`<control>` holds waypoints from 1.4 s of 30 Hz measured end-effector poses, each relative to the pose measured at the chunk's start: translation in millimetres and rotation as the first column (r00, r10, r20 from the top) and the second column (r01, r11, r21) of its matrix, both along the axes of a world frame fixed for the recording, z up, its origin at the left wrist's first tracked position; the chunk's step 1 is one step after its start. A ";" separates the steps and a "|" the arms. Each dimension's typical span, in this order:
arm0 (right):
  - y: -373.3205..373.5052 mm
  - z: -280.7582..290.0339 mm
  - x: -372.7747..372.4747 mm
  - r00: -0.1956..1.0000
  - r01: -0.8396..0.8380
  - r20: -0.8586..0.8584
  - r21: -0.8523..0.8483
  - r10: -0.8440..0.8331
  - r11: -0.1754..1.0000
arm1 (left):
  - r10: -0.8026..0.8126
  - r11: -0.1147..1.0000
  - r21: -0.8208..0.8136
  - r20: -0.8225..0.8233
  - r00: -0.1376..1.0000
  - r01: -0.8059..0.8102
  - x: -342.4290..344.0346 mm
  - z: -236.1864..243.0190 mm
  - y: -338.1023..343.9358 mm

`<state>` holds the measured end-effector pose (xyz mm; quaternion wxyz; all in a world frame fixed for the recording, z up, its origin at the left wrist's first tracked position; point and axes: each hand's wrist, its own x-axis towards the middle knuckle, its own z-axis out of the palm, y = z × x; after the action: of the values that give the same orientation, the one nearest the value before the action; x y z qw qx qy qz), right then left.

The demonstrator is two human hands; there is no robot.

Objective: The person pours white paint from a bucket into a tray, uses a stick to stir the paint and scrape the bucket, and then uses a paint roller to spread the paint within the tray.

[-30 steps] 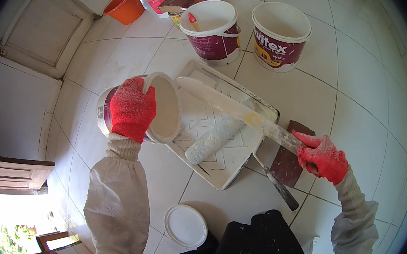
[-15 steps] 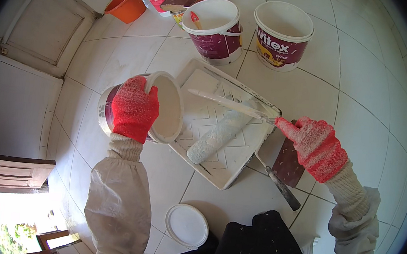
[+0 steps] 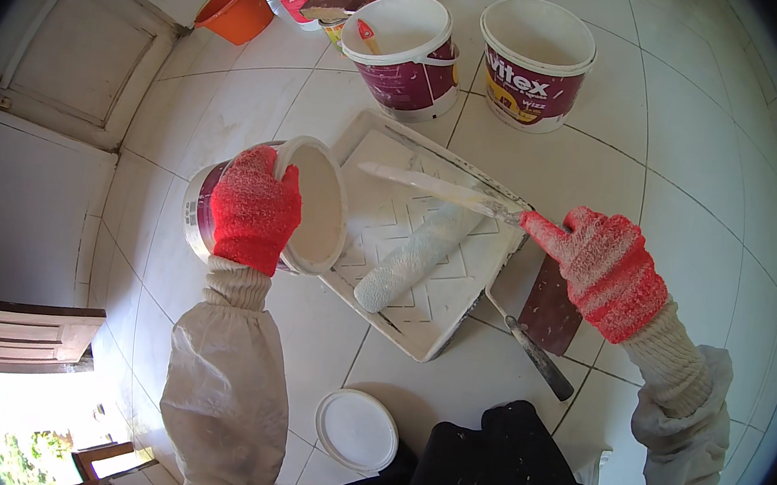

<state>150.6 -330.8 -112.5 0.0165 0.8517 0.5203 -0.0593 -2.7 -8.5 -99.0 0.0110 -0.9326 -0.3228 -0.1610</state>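
My left hand [image 3: 256, 214], in a red glove, grips the rim of a white and maroon paint bucket [image 3: 321, 212]. The bucket is tilted on its side, its mouth facing right over the left edge of the paint tray [image 3: 362, 131]. In my right hand [image 3: 610, 275], also red-gloved, is a long flat spatula [image 3: 432, 186] coated with white paint. Its blade points left above the tray; the fingers hide its handle. A paint roller [image 3: 420, 257] with a wet white sleeve lies across the tray, its dark handle [image 3: 539, 358] sticking out at the lower right.
Two open maroon and white buckets [image 3: 404, 78] [image 3: 530, 87] stand beyond the tray, the left one with a red-handled brush inside. An orange bucket [image 3: 236, 11] and several paint containers are farther back. A round white lid [image 3: 356, 430] lies near my legs, and a brown board [image 3: 552, 307] right of the tray.
The spatula's blade has tipped slightly, and my right hand has shifted a little to the left and up. My left hand and the tilted bucket look nearly the same.
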 end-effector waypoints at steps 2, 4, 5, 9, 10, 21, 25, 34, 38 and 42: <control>0.9 2.4 0.9 1.000 -0.008 0.013 0.002 0.008 1.000 | 0.016 1.000 -0.025 0.020 1.000 -0.016 -0.2 -1.0 0.5; 1.2 4.9 1.1 0.999 -0.018 0.027 -0.020 0.018 1.000 | -0.002 1.000 0.017 0.013 1.000 0.002 -1.0 -1.6 0.8; 1.1 5.9 1.0 0.999 -0.017 0.049 -0.045 0.019 0.999 | -0.005 1.000 0.021 0.014 1.000 0.005 -1.2 -1.8 1.0; -1.6 5.9 -2.0 0.997 0.002 0.074 -0.079 0.004 0.997 | -0.008 1.000 0.015 0.019 1.000 0.008 -0.6 -2.7 0.6; -2.8 4.9 -2.9 0.999 0.019 0.045 -0.102 -0.015 0.995 | -0.006 1.000 0.016 0.010 1.000 0.006 -0.9 -2.5 0.1; -21.5 -22.2 7.8 0.888 0.245 -0.441 0.224 -0.127 0.943 | 0.001 1.000 0.003 0.013 1.000 -0.001 -2.4 -2.2 0.1; -32.4 -27.0 14.8 0.305 0.643 -0.888 -0.073 -0.343 0.762 | 0.002 1.000 0.005 0.000 1.000 -0.002 -4.6 -1.3 0.3; -53.0 -12.2 14.9 0.005 0.638 -0.952 -0.233 -0.307 0.733 | -0.012 1.000 0.027 -0.012 1.000 0.012 -4.9 -3.5 0.9; -31.3 -8.2 13.9 0.171 0.471 -0.959 -0.121 -0.225 0.874 | -0.029 0.999 0.023 0.012 1.000 0.029 -8.6 -4.0 3.5; 24.2 -16.6 7.9 0.901 -0.137 -0.339 0.370 0.271 0.919 | -0.088 0.996 -0.033 0.020 0.996 0.089 -21.2 1.9 8.6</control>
<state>158.5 -306.6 -129.1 -0.2255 0.7533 0.6034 -0.1329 -23.9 0.1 -97.1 -0.0147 -0.9445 -0.2840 -0.1647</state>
